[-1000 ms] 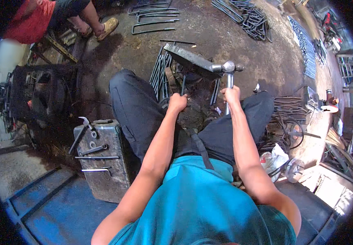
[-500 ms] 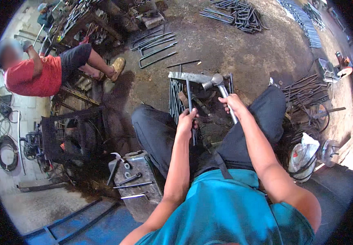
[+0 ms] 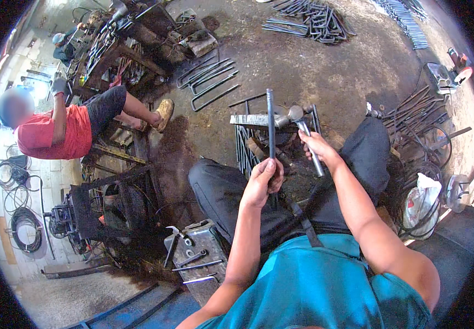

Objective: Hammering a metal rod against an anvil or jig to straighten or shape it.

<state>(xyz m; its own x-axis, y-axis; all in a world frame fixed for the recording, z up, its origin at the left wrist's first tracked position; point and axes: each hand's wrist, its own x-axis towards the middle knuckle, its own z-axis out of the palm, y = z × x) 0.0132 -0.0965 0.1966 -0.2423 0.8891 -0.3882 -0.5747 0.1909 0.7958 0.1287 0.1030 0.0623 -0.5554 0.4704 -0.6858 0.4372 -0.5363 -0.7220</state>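
Observation:
My left hand (image 3: 263, 181) grips a straight steel rod (image 3: 270, 122) near its lower end and holds it upright. Its top reaches past a flat metal block (image 3: 253, 120) that stands in front of my knees. My right hand (image 3: 316, 145) is closed around the handle of a metal hammer (image 3: 303, 127). The hammer's head lies against the block's right end. I sit with dark trousers either side of the block. Beneath the block, bent rods (image 3: 242, 151) lean against it.
A grey metal box (image 3: 196, 263) with a hammer and wrenches on top stands at my left. A person in a red shirt (image 3: 56, 134) sits at the left by a cluttered workbench (image 3: 122, 38). Bent rods (image 3: 209, 79) and piles of steel parts (image 3: 313, 19) lie on the floor.
My left hand has raised the rod so that it stands upright and higher above the block. The view has swung left, which brings the person in red further in. The hammer stays low at the block.

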